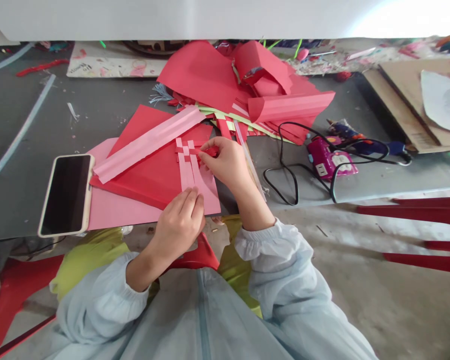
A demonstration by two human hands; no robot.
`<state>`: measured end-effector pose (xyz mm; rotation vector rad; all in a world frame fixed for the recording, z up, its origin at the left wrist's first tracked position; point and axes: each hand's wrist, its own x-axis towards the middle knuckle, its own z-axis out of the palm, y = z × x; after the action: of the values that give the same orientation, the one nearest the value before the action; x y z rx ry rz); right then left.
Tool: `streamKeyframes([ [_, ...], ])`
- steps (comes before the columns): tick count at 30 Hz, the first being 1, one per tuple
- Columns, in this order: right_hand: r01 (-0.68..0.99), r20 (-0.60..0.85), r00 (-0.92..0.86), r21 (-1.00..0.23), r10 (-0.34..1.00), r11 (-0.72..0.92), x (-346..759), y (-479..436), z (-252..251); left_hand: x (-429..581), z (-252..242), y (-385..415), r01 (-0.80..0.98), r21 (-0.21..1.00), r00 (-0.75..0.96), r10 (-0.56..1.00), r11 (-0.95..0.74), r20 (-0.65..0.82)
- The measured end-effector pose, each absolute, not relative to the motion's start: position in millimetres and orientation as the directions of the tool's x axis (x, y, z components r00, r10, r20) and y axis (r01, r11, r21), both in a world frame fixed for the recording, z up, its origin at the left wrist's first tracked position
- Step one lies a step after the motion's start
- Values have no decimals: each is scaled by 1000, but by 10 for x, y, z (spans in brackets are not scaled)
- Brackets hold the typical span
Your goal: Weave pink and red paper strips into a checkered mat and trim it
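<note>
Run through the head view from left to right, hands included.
Phone with a dark screen → left hand → right hand → purple box → brown cardboard.

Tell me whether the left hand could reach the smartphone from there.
Probably yes: only flat pink paper seems to lie between the left hand and the smartphone, though that hand is on the pink strips.
</note>
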<state>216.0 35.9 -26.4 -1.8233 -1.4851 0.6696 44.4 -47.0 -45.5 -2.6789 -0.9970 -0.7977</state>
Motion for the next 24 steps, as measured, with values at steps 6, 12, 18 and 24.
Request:
streamKeyframes([
  [6,588,114,274,-806,955,-73,2173,406,-351,451,-432,-472,654,11,634,555,-757,538],
  [12,600,46,262,-790,964,-126,2181,371,-274,446,-426,-468,646,17,640,555,-763,532],
  [18,698,132,256,-710,958,-88,2212,359,-279,424,-420,-467,642,108,607,589,-759,534],
  [24,553,190,212,-832,959,42,2220,367,-428,282,-287,-358,659,399,413,750,-638,516],
])
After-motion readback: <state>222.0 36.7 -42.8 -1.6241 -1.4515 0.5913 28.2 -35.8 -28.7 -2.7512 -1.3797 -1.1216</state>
